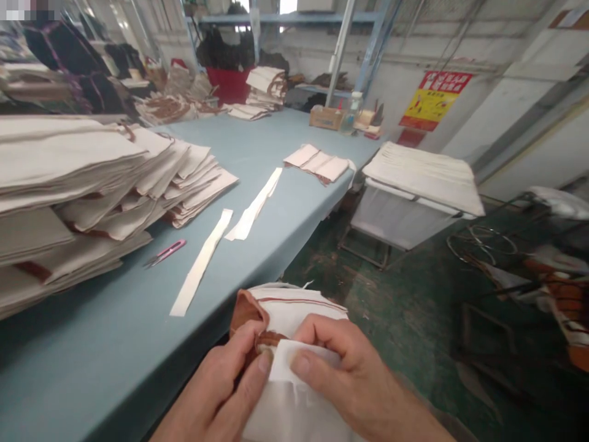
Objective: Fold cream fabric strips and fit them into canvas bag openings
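A cream fabric piece with brown lining and trim point(294, 411) hangs at the table's near edge, between my two hands. My left hand point(225, 374) pinches its brown edge, thumb and fingers pressed together. Under the thumb of my right hand point(338, 365) lies a white strip point(286, 356), pressed against the fabric with the fingers curled behind. A brown flap point(248, 313) stands up beyond my left fingers. What lies beneath the fabric is hidden.
Purple-handled thread snips point(166, 252) and pale strips point(202, 264) lie on the blue table point(138, 362). Stacked cream pieces point(69, 153) fill its left side. A folded piece point(317, 163) sits near the right edge. Beyond it stands a white bin point(391, 212) topped with fabric.
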### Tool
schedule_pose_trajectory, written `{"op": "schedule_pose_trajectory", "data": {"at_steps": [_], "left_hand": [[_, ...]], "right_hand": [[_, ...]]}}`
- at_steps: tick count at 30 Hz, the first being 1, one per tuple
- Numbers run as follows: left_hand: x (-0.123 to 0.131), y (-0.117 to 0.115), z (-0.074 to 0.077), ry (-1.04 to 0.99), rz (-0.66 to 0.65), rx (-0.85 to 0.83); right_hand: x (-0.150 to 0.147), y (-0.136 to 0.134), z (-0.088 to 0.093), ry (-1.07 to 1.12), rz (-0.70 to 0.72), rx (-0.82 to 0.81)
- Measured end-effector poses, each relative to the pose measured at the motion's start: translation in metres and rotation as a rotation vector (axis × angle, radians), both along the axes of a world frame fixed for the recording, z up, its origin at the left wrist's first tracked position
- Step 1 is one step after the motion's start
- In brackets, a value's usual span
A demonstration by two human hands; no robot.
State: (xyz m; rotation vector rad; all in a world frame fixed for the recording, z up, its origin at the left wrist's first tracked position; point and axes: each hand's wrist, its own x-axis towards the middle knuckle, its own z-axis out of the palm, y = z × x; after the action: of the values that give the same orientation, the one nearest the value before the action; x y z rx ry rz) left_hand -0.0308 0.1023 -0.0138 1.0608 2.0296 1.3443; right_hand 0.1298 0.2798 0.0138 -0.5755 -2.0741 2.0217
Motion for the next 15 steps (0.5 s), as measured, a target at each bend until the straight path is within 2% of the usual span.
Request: {"op": "schedule_pose_trajectory", "data": {"at_steps": [3, 6, 7, 11, 15], "left_hand": [[0.004, 0.0, 0.0, -0.025, -0.056, -0.046], [0.009, 0.012, 0.006, -0.103, -0.189, -0.143], [0.011, 0.017, 0.008, -0.128, -0.191, -0.149], [0.016, 0.028, 0.005, -0.169, -0.036, -0.134], [0.017, 0.028, 0.0, -0.267, 0.076, -0.096]], "right_hand": [[-0.004, -0.005, -0.013, -0.035, -0.032, 0.035], [-0.01, -0.012, -0.027, -0.048, -0.056, 0.069], [-0.011, -0.014, -0.031, -0.051, -0.053, 0.083], [-0.011, -0.024, -0.043, -0.031, -0.073, 0.096], [-0.011, -0.027, -0.042, -0.029, -0.124, 0.008]]}}
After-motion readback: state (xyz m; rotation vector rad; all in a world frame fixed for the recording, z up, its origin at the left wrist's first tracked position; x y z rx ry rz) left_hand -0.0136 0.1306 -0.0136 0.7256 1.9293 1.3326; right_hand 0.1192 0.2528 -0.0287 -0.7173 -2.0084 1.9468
